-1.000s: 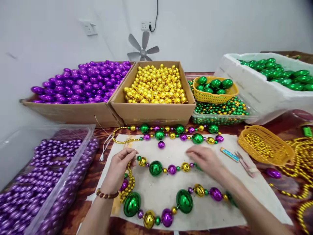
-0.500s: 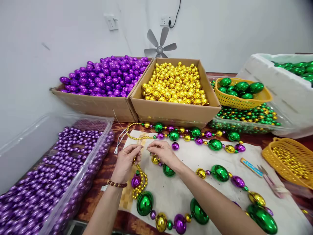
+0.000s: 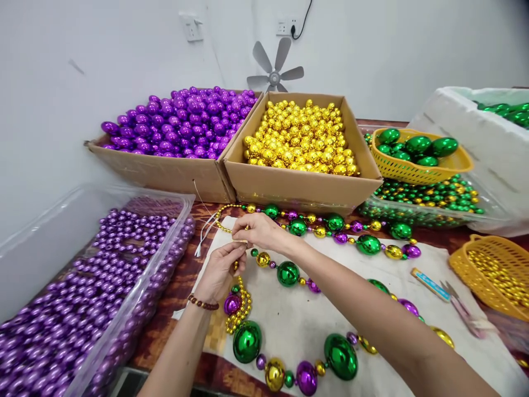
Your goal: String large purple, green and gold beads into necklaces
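My left hand (image 3: 221, 270) is closed in a pinch at one end of a bead necklace (image 3: 247, 342). Its small gold beads (image 3: 243, 309) hang just below the fingers, bunched beside a purple bead. Directly above, my right hand (image 3: 258, 231) is also pinched, its fingertips close to the left ones. Whatever thin thing lies between the right fingers is too small to make out. From near both hands the necklace's other end, with a gold bead (image 3: 263, 259) and a green bead (image 3: 288, 273), runs right over the white cloth (image 3: 297, 314). My right forearm covers part of that loop.
A second bead necklace (image 3: 369, 244) lies along the cloth's far edge. Behind stand boxes of purple beads (image 3: 161, 168) and gold beads (image 3: 301, 184). A clear bin (image 3: 136, 298) is at left. Scissors (image 3: 467, 314), a cutter knife (image 3: 430, 284) and a yellow basket (image 3: 471, 253) lie right.
My right hand has moved left and up, from beside my left hand to above it. The necklace end beneath it now shows more. The view has shifted slightly.
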A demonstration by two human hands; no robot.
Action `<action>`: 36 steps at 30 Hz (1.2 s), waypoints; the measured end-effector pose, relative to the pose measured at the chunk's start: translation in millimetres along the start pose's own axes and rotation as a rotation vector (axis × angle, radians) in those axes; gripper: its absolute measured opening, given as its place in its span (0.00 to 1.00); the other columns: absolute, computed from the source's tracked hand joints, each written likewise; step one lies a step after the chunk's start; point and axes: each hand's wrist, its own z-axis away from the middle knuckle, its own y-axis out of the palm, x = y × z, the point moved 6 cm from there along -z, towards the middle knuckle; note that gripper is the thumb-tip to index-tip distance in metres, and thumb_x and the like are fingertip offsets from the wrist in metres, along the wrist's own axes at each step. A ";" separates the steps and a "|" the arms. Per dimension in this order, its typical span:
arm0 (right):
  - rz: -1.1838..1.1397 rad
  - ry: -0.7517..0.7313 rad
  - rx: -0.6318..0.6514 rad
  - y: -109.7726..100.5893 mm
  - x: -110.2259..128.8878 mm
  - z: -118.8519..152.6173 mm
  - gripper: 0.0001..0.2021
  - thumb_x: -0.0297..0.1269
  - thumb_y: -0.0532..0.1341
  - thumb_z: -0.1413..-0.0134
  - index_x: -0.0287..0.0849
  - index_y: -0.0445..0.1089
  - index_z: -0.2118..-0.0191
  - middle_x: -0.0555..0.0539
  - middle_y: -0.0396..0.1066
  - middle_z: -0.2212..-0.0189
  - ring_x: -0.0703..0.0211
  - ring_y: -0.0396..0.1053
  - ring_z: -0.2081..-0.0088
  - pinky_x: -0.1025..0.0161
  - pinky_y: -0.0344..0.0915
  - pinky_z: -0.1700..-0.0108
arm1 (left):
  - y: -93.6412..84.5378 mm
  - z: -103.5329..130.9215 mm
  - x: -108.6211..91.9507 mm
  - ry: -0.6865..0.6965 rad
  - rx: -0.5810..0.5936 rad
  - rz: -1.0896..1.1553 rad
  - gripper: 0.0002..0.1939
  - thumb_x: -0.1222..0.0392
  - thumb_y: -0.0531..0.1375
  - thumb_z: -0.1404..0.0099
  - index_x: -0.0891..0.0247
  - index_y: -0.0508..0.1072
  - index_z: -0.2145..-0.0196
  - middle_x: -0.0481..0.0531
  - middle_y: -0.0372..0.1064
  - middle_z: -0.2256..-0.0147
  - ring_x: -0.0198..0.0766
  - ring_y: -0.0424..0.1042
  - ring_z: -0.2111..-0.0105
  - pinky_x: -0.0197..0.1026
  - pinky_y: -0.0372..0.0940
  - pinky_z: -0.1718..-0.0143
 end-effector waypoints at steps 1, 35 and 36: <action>0.019 0.000 0.018 1.3 -0.9 -4.6 0.04 0.31 0.60 0.49 0.41 0.73 0.71 0.55 0.69 0.77 0.68 0.65 0.74 0.71 0.56 0.71 | -0.1 -0.2 0.4 -0.003 0.008 -0.017 0.11 0.55 0.65 0.42 0.67 0.72 0.69 0.46 0.66 0.77 0.26 0.62 0.82 0.29 0.48 0.83; -0.092 0.121 0.119 16.2 -26.6 66.5 0.11 0.43 0.58 0.40 0.44 0.74 0.64 0.52 0.70 0.74 0.66 0.66 0.76 0.70 0.56 0.75 | -14.1 6.5 -14.7 -0.112 0.180 -0.234 0.10 0.55 0.66 0.44 0.67 0.76 0.70 0.49 0.67 0.77 0.30 0.62 0.79 0.33 0.58 0.76; -0.167 0.187 0.098 14.7 -34.9 60.2 0.12 0.42 0.55 0.38 0.43 0.73 0.61 0.53 0.69 0.76 0.68 0.65 0.79 0.71 0.56 0.77 | -12.5 7.9 -16.9 -0.097 0.198 -0.267 0.10 0.55 0.66 0.43 0.66 0.76 0.70 0.49 0.67 0.77 0.31 0.63 0.79 0.34 0.58 0.75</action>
